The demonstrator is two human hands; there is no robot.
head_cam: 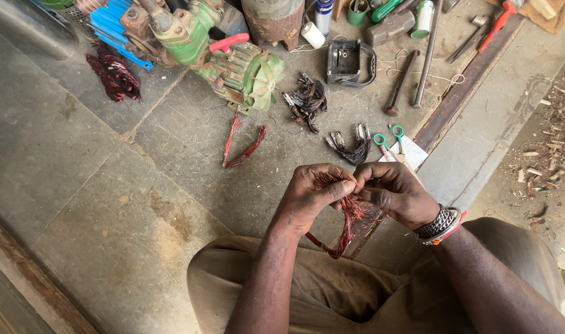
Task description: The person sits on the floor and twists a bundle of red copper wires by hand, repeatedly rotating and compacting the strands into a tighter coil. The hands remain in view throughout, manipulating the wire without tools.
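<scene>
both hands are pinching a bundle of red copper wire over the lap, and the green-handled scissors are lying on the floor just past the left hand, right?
Not quite. Both the left hand and the right hand do grip the red copper wire bundle over the lap, but the green-handled scissors lie on the floor just past the right hand, not the left. The head view shows this.

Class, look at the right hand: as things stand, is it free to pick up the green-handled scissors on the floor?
Probably not at once. The right hand and the left hand both grip the red wire bundle. The scissors lie uncovered just beyond it, so only the full grip hinders.
</scene>
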